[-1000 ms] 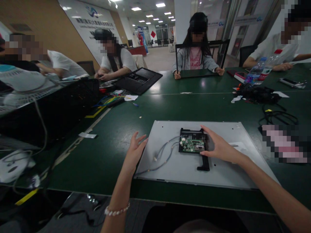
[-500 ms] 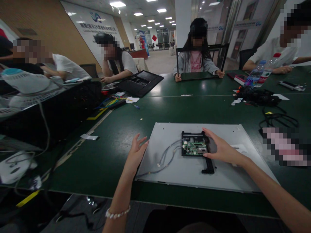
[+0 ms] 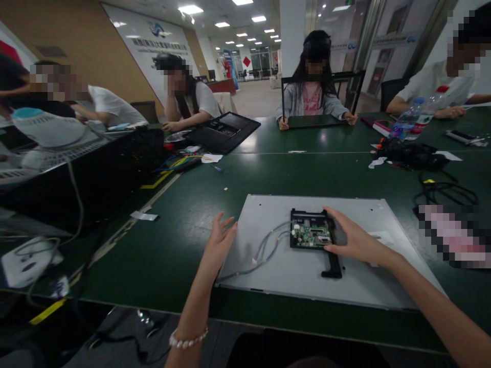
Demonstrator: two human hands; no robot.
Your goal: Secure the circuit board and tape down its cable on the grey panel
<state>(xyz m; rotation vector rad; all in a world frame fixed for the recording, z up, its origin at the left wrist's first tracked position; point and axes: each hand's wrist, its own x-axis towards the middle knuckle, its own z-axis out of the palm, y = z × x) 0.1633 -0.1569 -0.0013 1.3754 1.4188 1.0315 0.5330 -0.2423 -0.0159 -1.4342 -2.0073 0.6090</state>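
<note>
A flat grey metal panel (image 3: 276, 276) lies on the green table in front of me. On it rests a black plastic bracket (image 3: 333, 266) carrying a green circuit board (image 3: 311, 235). My right hand (image 3: 355, 240) grips the bracket's right side, thumb at the near side and fingers at the far corner. Grey cables (image 3: 264, 250) run from the board's left side across the panel to its left edge. Beside that edge is my left hand (image 3: 219, 243), fingers apart and holding nothing; whether it touches the panel I cannot tell.
Across the table a person holds up a black frame (image 3: 284, 102). A black monitor casing (image 3: 226, 130) lies farther left. At right are plastic bottles (image 3: 408, 120), a tangle of black cables (image 3: 410, 152) and a blurred pink object (image 3: 452, 235). A white strip (image 3: 144, 216) lies left.
The whole scene sits slightly farther right and lower in view. Both hands keep their places at the panel and bracket.
</note>
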